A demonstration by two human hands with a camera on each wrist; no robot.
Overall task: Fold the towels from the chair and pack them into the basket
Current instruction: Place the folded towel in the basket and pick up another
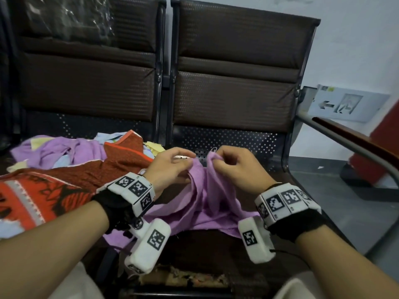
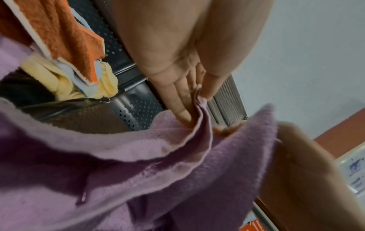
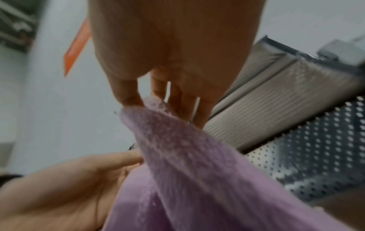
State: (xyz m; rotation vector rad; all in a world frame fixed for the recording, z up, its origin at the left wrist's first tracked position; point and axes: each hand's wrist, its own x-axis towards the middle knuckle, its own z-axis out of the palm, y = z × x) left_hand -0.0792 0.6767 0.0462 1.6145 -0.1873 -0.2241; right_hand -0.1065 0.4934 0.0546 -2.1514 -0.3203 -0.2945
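A lilac towel (image 1: 207,203) hangs bunched between both hands above the right chair seat. My left hand (image 1: 172,162) pinches one part of its upper edge, thumb against fingers; the left wrist view shows the hem of the towel (image 2: 199,109) caught there. My right hand (image 1: 224,162) pinches another part of the edge close by, seen also in the right wrist view on the towel (image 3: 158,118). The two hands are a few centimetres apart. More towels lie heaped on the left seat: a red patterned one (image 1: 71,180), another lilac one (image 1: 56,152), pale yellow and light blue ones. No basket is in view.
Two dark brown padded chairs (image 1: 235,67) stand joined in a row against a pale wall. A metal armrest (image 1: 345,143) runs along the right side. Grey floor and a red object (image 1: 380,152) lie beyond it. White marker blocks hang from both wrists.
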